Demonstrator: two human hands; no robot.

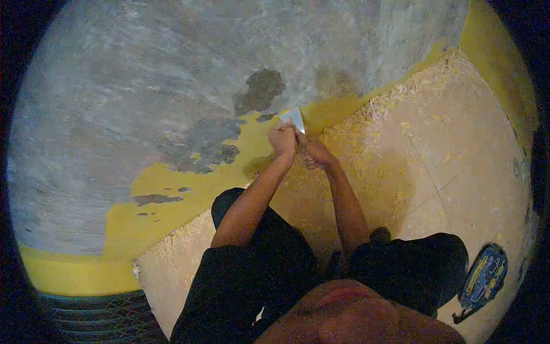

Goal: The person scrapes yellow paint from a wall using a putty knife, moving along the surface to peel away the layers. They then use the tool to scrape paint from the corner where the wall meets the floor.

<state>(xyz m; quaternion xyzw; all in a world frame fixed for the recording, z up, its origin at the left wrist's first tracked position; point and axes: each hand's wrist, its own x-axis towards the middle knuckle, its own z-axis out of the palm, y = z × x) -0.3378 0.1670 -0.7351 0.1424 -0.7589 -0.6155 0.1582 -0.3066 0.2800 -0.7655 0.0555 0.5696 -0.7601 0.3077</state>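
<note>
Both my hands grip one putty knife, its flat metal blade pointing up and away from me against the wall. My left hand is closed near the base of the blade, with the thumb stretched along it. Just below and to the right, my right hand wraps round the handle. The blade overlaps a band of yellow paint on the lower wall. Around it the paint has a ragged edge, and grey surface with darker patches shows above.
Yellow paint flakes lie thick along the foot of the wall on the tan tiled floor. A dark bag with yellow markings rests on the floor at lower right. A dark ribbed surface borders the lower left.
</note>
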